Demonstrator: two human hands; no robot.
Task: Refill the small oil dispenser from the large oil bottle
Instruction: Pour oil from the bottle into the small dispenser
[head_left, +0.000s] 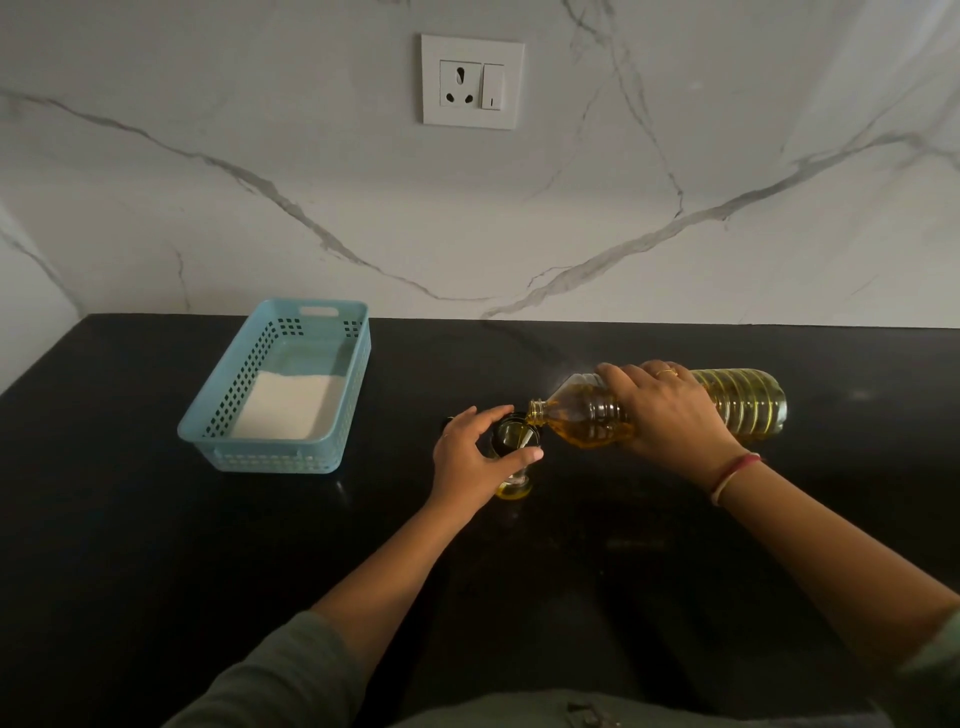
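The large clear oil bottle (743, 402) lies tipped almost level above the black counter, its uncapped mouth pointing left over the small dispenser. My right hand (670, 415) grips it around the shoulder. Yellow oil fills the lower side of the bottle and reaches the neck. The small glass oil dispenser (511, 467) stands upright on the counter, open at the top, with some yellow oil at its bottom. My left hand (470, 457) wraps around the dispenser's upper part, thumb in front and fingers behind. The bottle's mouth sits just above the dispenser's rim.
A light blue perforated plastic basket (343, 415) with a white cloth or paper inside stands on the counter (156, 545) to the left of my left hand. The marble wall with a socket (471, 80) rises behind the counter.
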